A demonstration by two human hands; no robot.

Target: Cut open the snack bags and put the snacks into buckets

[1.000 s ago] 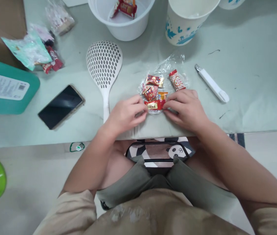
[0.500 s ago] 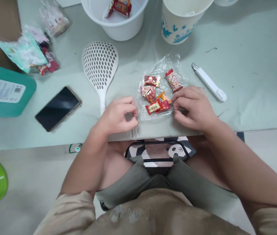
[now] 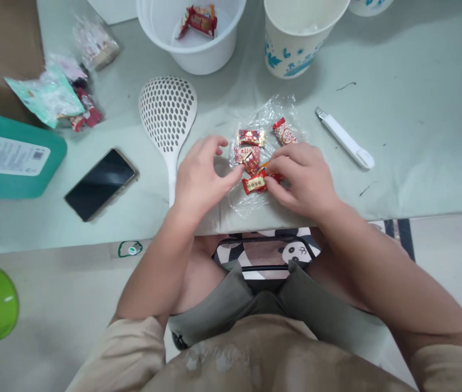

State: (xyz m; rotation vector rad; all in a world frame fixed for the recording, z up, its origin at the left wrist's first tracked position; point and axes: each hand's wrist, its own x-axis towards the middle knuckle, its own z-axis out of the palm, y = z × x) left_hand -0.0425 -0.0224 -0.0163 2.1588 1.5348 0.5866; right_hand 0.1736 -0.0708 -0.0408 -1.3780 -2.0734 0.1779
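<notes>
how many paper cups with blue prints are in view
2: the larger-looking cup right of the white tub, and a second cup farther right, mostly cut off by the top edge. Others may lie outside the picture.

No text was legible. Red candy wrapper point(image 3: 253, 184) carried dark characters on yellow panel point(image 3: 256, 183), too small to read. White label point(image 3: 6, 152) on teal container point(image 3: 53, 177) bore barcode point(image 3: 38, 155) and blurred lines, apparently print.
</notes>
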